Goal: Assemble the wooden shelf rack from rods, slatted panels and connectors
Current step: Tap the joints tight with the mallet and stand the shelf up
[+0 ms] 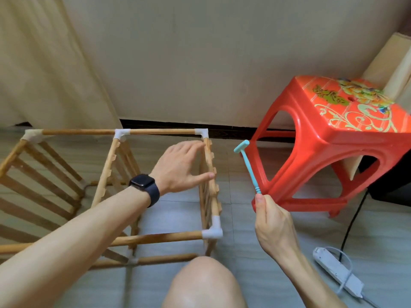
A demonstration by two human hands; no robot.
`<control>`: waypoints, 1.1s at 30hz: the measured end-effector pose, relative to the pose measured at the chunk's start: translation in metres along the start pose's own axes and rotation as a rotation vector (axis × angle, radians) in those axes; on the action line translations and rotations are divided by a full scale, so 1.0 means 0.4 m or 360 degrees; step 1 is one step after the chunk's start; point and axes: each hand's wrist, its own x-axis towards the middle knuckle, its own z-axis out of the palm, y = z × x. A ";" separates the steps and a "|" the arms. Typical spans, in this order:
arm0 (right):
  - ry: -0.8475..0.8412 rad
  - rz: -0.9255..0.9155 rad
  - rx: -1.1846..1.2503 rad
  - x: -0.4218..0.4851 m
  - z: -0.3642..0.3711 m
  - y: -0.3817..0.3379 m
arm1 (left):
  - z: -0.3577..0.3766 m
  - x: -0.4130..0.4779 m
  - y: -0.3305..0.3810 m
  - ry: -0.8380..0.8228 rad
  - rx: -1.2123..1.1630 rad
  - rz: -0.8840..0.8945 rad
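The wooden shelf rack (155, 131) lies on its side on the tiled floor, its rods joined by white corner connectors (213, 230). A slatted panel (210, 181) forms its right end. My left hand (182, 167), with a dark watch on the wrist, reaches over the frame with fingers spread, fingertips at the top rail of that right panel. My right hand (272, 221) holds the handle end of a small turquoise plastic mallet (248, 162), whose head points up just right of the panel, apart from it.
A red plastic stool (333, 138) stands close on the right. A white power strip (338, 272) with a black cable lies on the floor at the lower right. My bare knee (203, 283) is at the bottom centre. A wall and curtain close the back.
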 end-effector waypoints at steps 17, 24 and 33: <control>-0.0248 -0.0194 -0.0234 0.303 0.092 -0.064 | 0.095 0.234 -0.082 -0.0244 0.0164 -0.0774; -0.0321 -0.0288 -0.0334 0.374 0.113 -0.060 | 0.146 0.229 -0.068 -0.0226 -0.0041 -0.0827; -0.0200 -0.0393 -0.0239 0.422 0.122 -0.090 | 0.154 0.229 -0.072 -0.0145 -0.0021 -0.0800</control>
